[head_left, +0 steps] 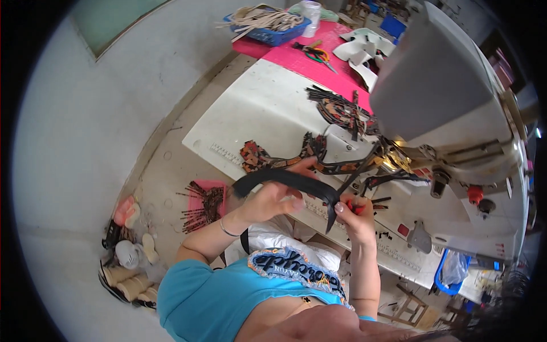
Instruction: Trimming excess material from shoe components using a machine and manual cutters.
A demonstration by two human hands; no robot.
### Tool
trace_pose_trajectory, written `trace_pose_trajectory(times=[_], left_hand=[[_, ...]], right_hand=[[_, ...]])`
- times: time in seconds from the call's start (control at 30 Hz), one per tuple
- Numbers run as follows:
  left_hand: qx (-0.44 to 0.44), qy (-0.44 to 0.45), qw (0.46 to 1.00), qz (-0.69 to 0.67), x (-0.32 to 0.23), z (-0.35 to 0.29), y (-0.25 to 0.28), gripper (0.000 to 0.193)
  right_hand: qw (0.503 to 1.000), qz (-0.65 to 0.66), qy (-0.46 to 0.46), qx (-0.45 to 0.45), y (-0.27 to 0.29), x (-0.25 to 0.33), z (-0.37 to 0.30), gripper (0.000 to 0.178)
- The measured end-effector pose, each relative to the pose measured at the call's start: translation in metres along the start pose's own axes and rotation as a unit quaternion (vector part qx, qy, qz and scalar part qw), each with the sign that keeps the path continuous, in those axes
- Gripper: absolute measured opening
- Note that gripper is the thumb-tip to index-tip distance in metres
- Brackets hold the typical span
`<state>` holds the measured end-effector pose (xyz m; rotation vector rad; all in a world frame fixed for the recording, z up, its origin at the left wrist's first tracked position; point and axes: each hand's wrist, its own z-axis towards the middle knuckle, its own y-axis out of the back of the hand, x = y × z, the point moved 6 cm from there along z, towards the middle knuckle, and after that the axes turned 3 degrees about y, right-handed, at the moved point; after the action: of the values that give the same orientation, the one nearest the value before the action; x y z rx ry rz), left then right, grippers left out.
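Black, curved leather strap sits above the white tabletop, just before the grey sewing machine; your left hand fingers grip it, your right hand clasps a red-handled tool.

We hold a long black strap, flat and curved like a band, just above the white table. Its broad end points left and lies free; the other end bends down into a narrow tip. A small red-handled tool sits beside that tip.
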<state>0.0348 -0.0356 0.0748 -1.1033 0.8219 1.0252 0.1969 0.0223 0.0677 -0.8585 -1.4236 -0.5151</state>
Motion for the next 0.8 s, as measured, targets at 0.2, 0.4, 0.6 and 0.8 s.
trace_pose_trajectory(times=[0.2,0.4,0.6,0.8], left_hand=[[-0.087,0.022,0.996,0.008,-0.03,-0.015,0.028,0.04],[-0.141,-0.001,0.99,-0.001,-0.058,-0.036,0.044,0.036],[-0.146,-0.006,0.989,0.018,-0.067,-0.042,0.051,0.037],[-0.138,-0.013,0.99,0.037,-0.068,-0.044,0.054,0.037]], right_hand=[[0.999,-0.02,0.007,-0.029,-0.01,-0.008,-0.003,0.021],[0.997,-0.038,0.032,-0.061,-0.002,0.006,-0.005,0.02],[0.998,-0.015,0.032,-0.058,0.003,0.004,-0.002,0.023],[0.995,-0.065,0.049,-0.05,-0.002,0.01,-0.002,0.025]])
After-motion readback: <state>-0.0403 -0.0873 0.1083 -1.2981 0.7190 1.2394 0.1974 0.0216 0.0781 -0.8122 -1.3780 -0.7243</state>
